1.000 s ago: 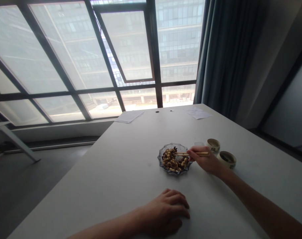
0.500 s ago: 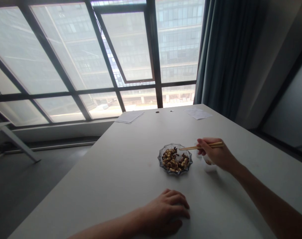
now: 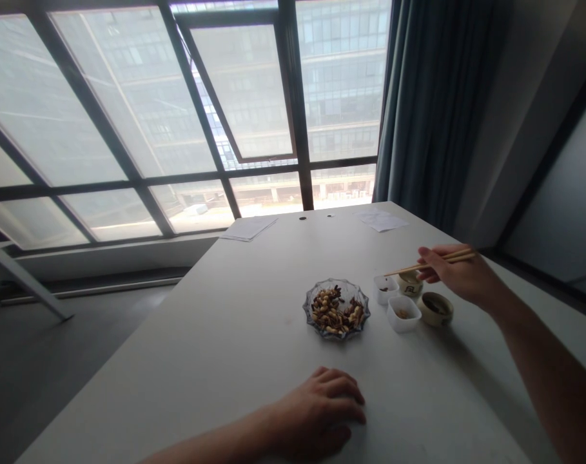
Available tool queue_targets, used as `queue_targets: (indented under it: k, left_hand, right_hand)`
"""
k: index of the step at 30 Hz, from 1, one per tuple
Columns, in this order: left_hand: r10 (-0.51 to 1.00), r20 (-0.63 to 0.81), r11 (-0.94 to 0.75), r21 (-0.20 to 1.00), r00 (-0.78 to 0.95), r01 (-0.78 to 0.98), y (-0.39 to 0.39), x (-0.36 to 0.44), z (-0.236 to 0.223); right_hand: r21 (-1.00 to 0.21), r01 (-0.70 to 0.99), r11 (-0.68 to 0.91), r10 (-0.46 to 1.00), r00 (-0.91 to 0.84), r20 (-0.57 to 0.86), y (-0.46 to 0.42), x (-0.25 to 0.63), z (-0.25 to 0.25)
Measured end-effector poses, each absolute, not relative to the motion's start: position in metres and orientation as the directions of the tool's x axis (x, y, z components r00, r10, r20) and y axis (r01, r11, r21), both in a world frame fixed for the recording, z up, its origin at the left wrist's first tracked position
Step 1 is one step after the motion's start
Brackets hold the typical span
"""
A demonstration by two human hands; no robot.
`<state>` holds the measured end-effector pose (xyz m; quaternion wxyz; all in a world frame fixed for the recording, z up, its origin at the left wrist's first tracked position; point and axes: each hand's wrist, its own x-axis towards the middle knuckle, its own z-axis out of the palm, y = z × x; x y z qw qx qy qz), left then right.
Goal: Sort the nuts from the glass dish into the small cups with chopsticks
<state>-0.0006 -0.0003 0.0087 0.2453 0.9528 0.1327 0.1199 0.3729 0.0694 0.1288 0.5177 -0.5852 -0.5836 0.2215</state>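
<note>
- White papers (image 3: 249,229) are lying at the table's (image 3: 215,361) far left corner.
- My left hand (image 3: 327,409) is resting by the near edge, fingers loosely spread.
- On my feed I'm seeing a glass bowl (image 3: 347,294) holding peanuts (image 3: 329,312) mid-table.
- Beside it, a far tub (image 3: 386,299), a near tub (image 3: 403,326) and two pale cups (image 3: 436,320) are standing toward the right edge.
- My right hand (image 3: 454,267) is pinching chopsticks (image 3: 409,268), tips pointing over the far tub.

L grip (image 3: 327,407) & R grip (image 3: 450,265) are bare w/ slim fingers (image 3: 345,388), ditto both forearms (image 3: 529,348).

Narrow gap between bowl (image 3: 351,290) and 2 tubs (image 3: 403,324)
</note>
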Motion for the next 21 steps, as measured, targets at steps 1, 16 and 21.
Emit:
queue_targets:
  k: [1, 16, 21]
  left_hand:
    - [0.312, 0.163, -0.843, 0.502, 0.936, 0.194, 0.0, -0.001, 0.009]
    - [0.313, 0.19, -0.849, 0.494, 0.931, 0.185, 0.0, -0.001, 0.003]
    - [0.309, 0.168, -0.85, 0.49, 0.936, 0.193, 0.0, -0.001, 0.005]
  right_hand:
    - [-0.869, 0.445, 0.215, 0.916, 0.217, 0.338, 0.07, 0.372, 0.128]
    - [-0.769, 0.463, 0.442, 0.896, -0.188, 0.402, 0.067, 0.292, 0.095]
    - [-0.735, 0.467, 0.492, 0.871, -0.252, 0.422, 0.073, 0.277, 0.078]
